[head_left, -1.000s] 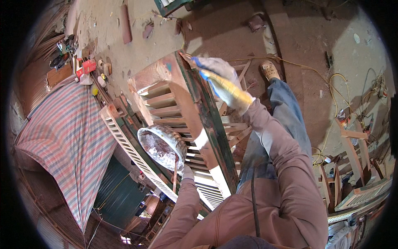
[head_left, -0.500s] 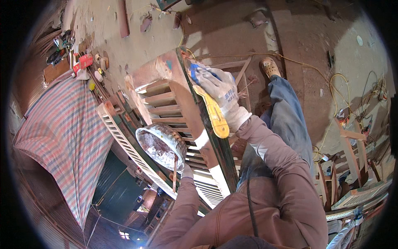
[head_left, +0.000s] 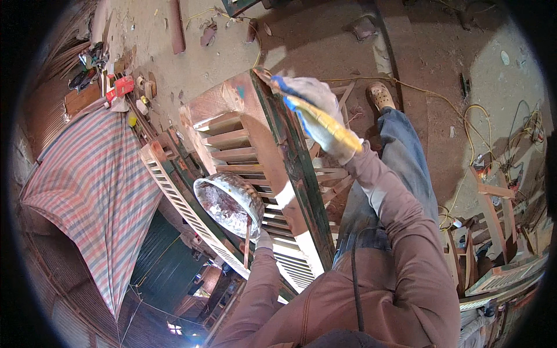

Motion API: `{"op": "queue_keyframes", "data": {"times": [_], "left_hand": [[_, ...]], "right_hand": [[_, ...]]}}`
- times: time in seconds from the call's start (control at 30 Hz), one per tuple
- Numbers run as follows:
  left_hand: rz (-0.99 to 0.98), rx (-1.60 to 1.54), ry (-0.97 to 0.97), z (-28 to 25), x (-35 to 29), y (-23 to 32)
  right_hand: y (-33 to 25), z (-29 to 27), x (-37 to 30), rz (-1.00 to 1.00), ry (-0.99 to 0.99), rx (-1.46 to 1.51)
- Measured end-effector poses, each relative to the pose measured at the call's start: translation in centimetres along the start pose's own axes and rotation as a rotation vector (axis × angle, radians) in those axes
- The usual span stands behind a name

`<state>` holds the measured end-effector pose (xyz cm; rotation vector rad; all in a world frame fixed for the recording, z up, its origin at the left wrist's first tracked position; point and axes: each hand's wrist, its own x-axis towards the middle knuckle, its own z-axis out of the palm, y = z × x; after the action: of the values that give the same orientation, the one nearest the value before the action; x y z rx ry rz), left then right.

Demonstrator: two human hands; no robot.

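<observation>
My left hand, gloved, grips the lower edge of a round bowl; its fingers are partly hidden. The bowl is tilted, with whitish residue inside and a thin wooden stick at its edge. A pale glove covers my right hand, blurred by motion and closed on a flat yellow, sole-shaped piece with a blue edge. That hand is by the far corner of a louvred wooden shutter, which stands tilted before me, its side edge dark green and worn. I cannot tell whether the piece touches it.
Another louvred shutter lies beyond the bowl on the left. A striped cloth hangs farther left. To the right are wooden frames, and a yellow cable crosses the dirt floor. My foot in a tan clog stands ahead.
My right hand has turned, tipping the yellow piece so that its blue edge shows, and has shifted slightly right and away from the shutter's edge. The left hand keeps its hold on the bowl.
</observation>
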<state>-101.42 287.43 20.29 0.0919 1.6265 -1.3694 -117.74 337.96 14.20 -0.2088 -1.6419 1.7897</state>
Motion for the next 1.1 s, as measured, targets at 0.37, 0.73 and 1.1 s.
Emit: {"op": "queue_keyframes", "data": {"times": [0.37,0.73,1.1], "left_hand": [[-0.015,0.032,-0.064,1.4,0.8,0.3],[-0.048,-0.056,-0.007,1.0,0.1,-0.2],[-0.091,-0.31,0.045,2.9,-0.1,1.8]], "right_hand": [[0.8,-0.5,-0.5,-0.027,-0.019,-0.141],[0.3,-1.2,-1.8,0.181,0.033,0.072],[-4.8,-7.2,-9.6,0.346,-0.197,0.098]]}}
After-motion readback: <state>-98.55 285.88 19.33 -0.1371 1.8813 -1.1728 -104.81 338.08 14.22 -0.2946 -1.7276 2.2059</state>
